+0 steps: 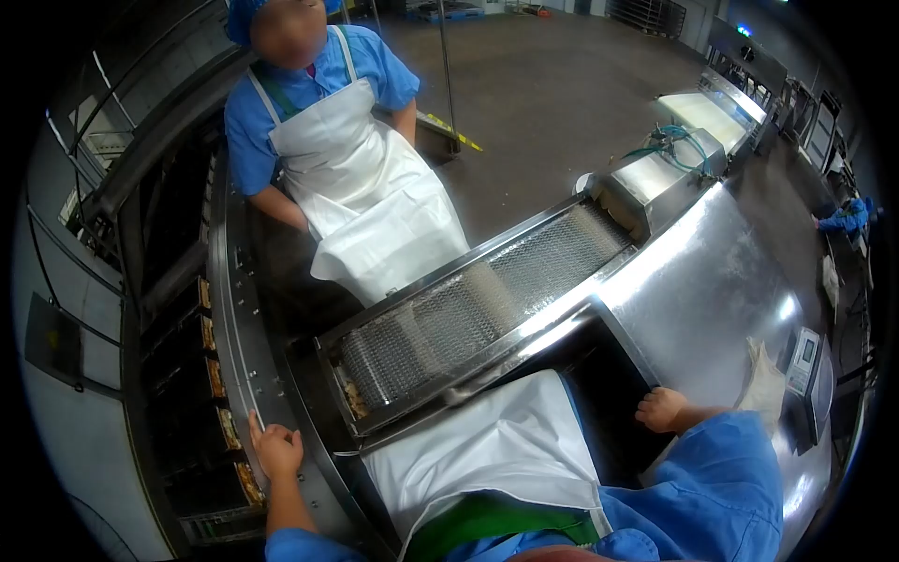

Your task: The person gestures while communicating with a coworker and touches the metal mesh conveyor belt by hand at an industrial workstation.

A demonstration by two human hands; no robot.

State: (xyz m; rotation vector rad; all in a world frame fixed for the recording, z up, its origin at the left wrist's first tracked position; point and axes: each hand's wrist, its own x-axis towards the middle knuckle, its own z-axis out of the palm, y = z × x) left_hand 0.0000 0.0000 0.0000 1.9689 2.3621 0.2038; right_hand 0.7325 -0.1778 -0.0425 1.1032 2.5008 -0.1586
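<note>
My left hand (278,451) is at the curved metal rail (245,361) on the left, forefinger stretched out and the other fingers partly bent, holding nothing. Beyond that rail, dark pans (201,421) sit in a row with golden-brown food showing at their ends. At the right, my right hand (660,409) is closed over the edge of the steel table (707,272), its fingers curled at the rim. Between my hands, a wire-mesh conveyor belt (487,295) runs away to the upper right, with brown crumbs (356,401) at its near end.
Across the belt stands a co-worker in a white apron (365,178), one arm reaching behind the rail. A digital scale (807,370) and a pale cloth (763,389) lie on the steel table. Farther off are a white belt (716,117) and another person in blue (847,217).
</note>
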